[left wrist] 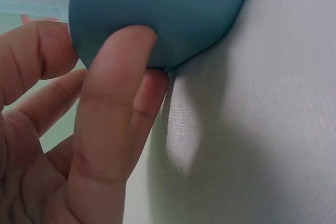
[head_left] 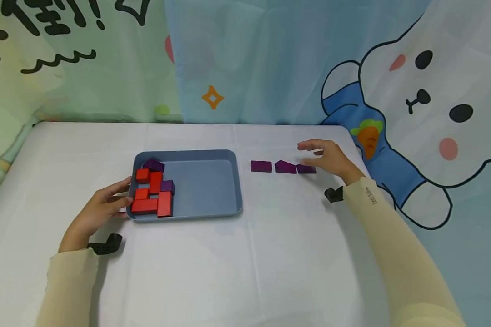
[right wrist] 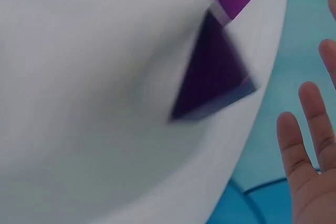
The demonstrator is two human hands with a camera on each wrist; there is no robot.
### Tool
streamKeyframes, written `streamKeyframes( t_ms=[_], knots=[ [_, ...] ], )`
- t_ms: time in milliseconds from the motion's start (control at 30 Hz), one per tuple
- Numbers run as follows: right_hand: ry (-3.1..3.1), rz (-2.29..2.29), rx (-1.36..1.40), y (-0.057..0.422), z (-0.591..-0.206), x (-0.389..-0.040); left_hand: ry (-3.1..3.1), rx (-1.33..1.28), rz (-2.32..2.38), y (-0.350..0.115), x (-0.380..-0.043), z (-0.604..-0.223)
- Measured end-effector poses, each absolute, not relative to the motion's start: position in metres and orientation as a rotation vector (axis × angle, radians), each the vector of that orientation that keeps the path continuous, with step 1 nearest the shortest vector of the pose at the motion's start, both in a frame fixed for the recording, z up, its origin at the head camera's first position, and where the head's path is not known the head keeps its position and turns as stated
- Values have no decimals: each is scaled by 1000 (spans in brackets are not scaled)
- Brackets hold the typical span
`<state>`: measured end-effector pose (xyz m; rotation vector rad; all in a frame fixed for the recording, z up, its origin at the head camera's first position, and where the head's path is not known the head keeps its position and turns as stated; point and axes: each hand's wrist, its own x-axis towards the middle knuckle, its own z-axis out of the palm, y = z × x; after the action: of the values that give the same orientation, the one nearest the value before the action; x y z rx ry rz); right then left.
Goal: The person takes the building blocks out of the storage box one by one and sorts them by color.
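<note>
My left hand [head_left: 102, 206] grips the left end of the blue-grey tray [head_left: 206, 184]. In the left wrist view its thumb [left wrist: 113, 103] lies on the outer wall, with other fingers at the edge and beneath. Red blocks [head_left: 144, 206] and two purple blocks [head_left: 153, 165] sit together along the tray's left side. My right hand [head_left: 331, 156] hovers at the right of a row of purple blocks, fingers spread, holding nothing. Its thumb is near the rightmost purple block [head_left: 307, 169]. Left of that are a five-sided purple block [head_left: 285, 167] and a four-sided purple block [head_left: 261, 166].
A white cloth covers the table [head_left: 212, 268]. Behind it hangs a printed curtain [head_left: 249, 59] with a cartoon rabbit on the right. Each wrist carries a black camera mount [head_left: 108, 244]. The table's right edge runs beneath my right forearm.
</note>
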<state>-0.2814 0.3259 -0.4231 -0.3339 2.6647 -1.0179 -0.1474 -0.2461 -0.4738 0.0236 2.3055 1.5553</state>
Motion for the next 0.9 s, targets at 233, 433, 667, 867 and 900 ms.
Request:
streamKeyframes(
  t_ms=[233, 433, 667, 867, 900],
  knots=[
    [2612, -1091, -475, 290, -412, -283, 2285, -3, 1561, -247, -149, -475],
    [2572, -1100, -632, 254, -406, -287, 2278, -2, 1573, -248, -149, -475],
    [2494, -1139, -774, 209, -403, -290, 2274, -8, 1573, -248, -151, -473],
    [2430, -1173, -853, 175, -404, -292, 2273, 7, 1585, -247, -151, -472],
    [2423, -1172, -868, 170, -404, -292, 2273, 6, 1585, -247, -151, -472]
  ],
)
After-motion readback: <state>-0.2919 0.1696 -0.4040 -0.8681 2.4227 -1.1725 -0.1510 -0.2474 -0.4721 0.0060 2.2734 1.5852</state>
